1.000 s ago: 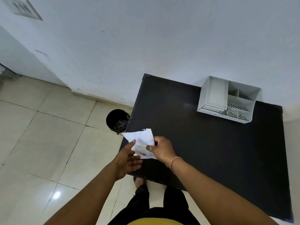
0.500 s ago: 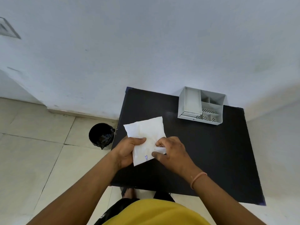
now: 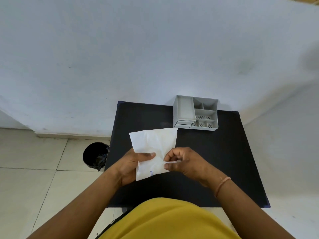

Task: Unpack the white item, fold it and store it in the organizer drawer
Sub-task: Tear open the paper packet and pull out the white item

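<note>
A white packet [image 3: 155, 147] with small blue print is held above the black table [image 3: 215, 161], near its front left. My left hand [image 3: 133, 164] grips the packet's left edge with the thumb on top. My right hand [image 3: 184, 161] pinches the packet's lower right edge between thumb and fingers. The grey organizer [image 3: 196, 112] stands at the back of the table against the wall; it has one long tray on the left, small compartments on the right and shut drawers low at the front left.
A black bin [image 3: 95, 156] lined with a black bag stands on the tiled floor beside the table's left edge. A white wall rises right behind the table. My yellow shirt fills the bottom of the view.
The view has swung from the bin side to the table. The packet came up from near the bin to over the table. Both hands now grip it, the right pinching its edge.
</note>
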Motion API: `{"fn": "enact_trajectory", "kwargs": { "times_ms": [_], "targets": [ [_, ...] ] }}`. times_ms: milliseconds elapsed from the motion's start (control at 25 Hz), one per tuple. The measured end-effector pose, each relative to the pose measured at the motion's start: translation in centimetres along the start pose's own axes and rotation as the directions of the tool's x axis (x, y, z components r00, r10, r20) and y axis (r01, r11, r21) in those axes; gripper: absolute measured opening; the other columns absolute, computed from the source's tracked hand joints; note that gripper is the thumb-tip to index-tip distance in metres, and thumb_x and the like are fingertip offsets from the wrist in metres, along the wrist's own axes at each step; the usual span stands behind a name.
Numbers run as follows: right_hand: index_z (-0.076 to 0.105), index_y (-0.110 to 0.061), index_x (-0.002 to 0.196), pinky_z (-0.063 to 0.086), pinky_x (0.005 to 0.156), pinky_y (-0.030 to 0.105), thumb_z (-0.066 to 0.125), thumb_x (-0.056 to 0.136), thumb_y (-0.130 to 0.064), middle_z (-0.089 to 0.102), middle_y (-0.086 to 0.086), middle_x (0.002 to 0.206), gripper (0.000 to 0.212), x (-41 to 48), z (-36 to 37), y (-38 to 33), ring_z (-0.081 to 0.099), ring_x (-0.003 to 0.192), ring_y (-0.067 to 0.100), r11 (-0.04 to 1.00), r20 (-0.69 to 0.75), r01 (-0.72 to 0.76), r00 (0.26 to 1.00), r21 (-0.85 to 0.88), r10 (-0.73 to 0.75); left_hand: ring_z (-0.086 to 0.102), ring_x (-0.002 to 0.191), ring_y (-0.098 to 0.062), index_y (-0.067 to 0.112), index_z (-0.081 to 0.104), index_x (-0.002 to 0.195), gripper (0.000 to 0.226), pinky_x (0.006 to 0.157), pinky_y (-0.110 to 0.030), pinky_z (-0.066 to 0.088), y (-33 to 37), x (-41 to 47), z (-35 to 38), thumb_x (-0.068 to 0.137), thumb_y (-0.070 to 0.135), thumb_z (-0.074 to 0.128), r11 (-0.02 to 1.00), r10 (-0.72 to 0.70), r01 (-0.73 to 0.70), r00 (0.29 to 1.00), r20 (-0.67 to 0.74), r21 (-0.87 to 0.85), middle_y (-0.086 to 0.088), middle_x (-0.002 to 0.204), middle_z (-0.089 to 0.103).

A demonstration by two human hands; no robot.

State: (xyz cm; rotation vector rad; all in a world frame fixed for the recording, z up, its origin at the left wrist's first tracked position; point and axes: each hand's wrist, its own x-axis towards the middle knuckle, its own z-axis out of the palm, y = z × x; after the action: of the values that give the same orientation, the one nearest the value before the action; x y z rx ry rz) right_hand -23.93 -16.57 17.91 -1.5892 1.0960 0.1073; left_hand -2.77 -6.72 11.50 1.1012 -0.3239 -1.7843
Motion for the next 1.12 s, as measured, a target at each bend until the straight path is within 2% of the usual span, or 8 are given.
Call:
{"fn": "enact_trajectory", "kwargs": {
  "times_ms": [240, 400, 480, 600, 760, 880, 1040, 1120],
  "targets": [
    [0.064, -0.025, 0.117, 0.055, 0.076, 0.02, 0.084, 0.087, -0.018, 0.08, -0.001, 0.103, 0.037, -2.7, -4.0, 2.2, 0.074, 0.097, 0.012, 0.998, -0.049, -0.005, 0.999, 0.059, 0.008, 0.067, 0.123, -0.042, 0.022, 0.063, 0.133, 0.061, 0.091, -0.056, 0.064, -1.4, 1.3, 6.5, 0.087, -0.017, 0.068, 0.977, 0.07, -0.041, 0.988, -0.136, 0.208, -0.019, 0.131, 0.072],
    [0.064, -0.021, 0.123, 0.059, 0.094, 0.033, 0.08, 0.09, -0.011, 0.081, 0.01, 0.105, 0.038, -4.5, -7.1, 4.6, 0.075, 0.098, 0.018, 0.967, 0.05, 0.008, 0.999, 0.255, -0.022, 0.067, 0.124, -0.043, 0.022, 0.062, 0.134, 0.06, 0.087, -0.051, 0.064, -2.6, 2.1, 9.6, 0.089, -0.017, 0.065, 0.979, 0.104, -0.069, 0.978, -0.18, 0.19, -0.017, 0.129, 0.072],
    [0.064, -0.025, 0.125, 0.057, 0.1, 0.037, 0.081, 0.088, -0.015, 0.08, 0.006, 0.105, 0.042, -5.1, -8.7, 5.9, 0.074, 0.101, 0.018, 0.971, 0.092, 0.025, 0.995, 0.238, -0.049, 0.068, 0.122, -0.045, 0.018, 0.062, 0.134, 0.059, 0.081, -0.05, 0.065, -3.2, 2.3, 11.2, 0.088, -0.018, 0.065, 0.989, 0.102, -0.076, 0.972, -0.21, 0.129, -0.019, 0.127, 0.073],
    [0.057, -0.04, 0.133, 0.049, 0.096, 0.022, 0.085, 0.085, -0.022, 0.079, -0.007, 0.11, 0.059, -5.8, -10.1, 6.9, 0.071, 0.11, 0.005, 0.995, 0.111, 0.09, 0.989, 0.036, -0.093, 0.073, 0.114, -0.046, 0.011, 0.064, 0.137, 0.056, 0.079, -0.054, 0.066, -3.7, 2.8, 13.7, 0.088, -0.015, 0.065, 0.999, 0.05, -0.045, 0.972, -0.229, 0.03, -0.023, 0.124, 0.077],
    [0.058, -0.042, 0.135, 0.036, 0.103, 0.02, 0.081, 0.089, -0.03, 0.077, -0.017, 0.104, 0.053, -6.6, -11.3, 7.9, 0.05, 0.13, -0.011, 0.929, -0.123, 0.297, 0.936, -0.219, -0.329, 0.073, 0.117, -0.047, 0.009, 0.061, 0.142, 0.044, 0.095, -0.059, 0.061, -3.8, 4.0, 15.5, 0.1, 0.017, 0.066, 0.966, -0.156, 0.086, 0.945, -0.286, -0.242, -0.025, 0.127, 0.078],
    [0.066, -0.035, 0.128, 0.051, 0.093, 0.02, 0.082, 0.09, -0.023, 0.078, -0.013, 0.095, 0.043, -6.7, -12.5, 8.7, 0.068, 0.109, -0.004, 0.926, -0.31, 0.372, 0.875, -0.065, -0.373, 0.07, 0.123, -0.051, -0.004, 0.051, 0.141, 0.076, 0.097, -0.06, 0.061, -4.5, 4.3, 16.3, 0.099, 0.058, 0.061, 0.924, -0.241, 0.135, 0.931, -0.272, -0.358, -0.034, 0.138, 0.069],
    [0.069, -0.036, 0.119, 0.06, 0.079, 0.025, 0.086, 0.086, -0.016, 0.08, -0.001, 0.093, 0.042, -5.7, -13.7, 9.6, 0.076, 0.089, 0.006, 0.944, -0.39, 0.298, 0.894, 0.145, -0.222, 0.074, 0.115, -0.04, 0.007, 0.061, 0.133, 0.061, 0.093, -0.056, 0.065, -5.9, 3.0, 19.7, 0.094, 0.053, 0.071, 0.998, -0.038, 0.053, 0.866, -0.499, 0.017, -0.022, 0.134, 0.069],
    [0.068, -0.033, 0.123, 0.056, 0.076, 0.018, 0.087, 0.086, -0.018, 0.079, -0.001, 0.093, 0.044, -5.7, -14.1, 10.1, 0.075, 0.088, 0.003, 0.948, -0.37, 0.271, 0.909, 0.169, -0.194, 0.078, 0.108, -0.031, 0.015, 0.073, 0.122, 0.053, 0.094, -0.052, 0.066, -5.6, 2.2, 22.2, 0.082, 0.049, 0.08, 0.973, 0.137, -0.029, 0.873, -0.468, 0.231, -0.017, 0.125, 0.075]
  ]
}}
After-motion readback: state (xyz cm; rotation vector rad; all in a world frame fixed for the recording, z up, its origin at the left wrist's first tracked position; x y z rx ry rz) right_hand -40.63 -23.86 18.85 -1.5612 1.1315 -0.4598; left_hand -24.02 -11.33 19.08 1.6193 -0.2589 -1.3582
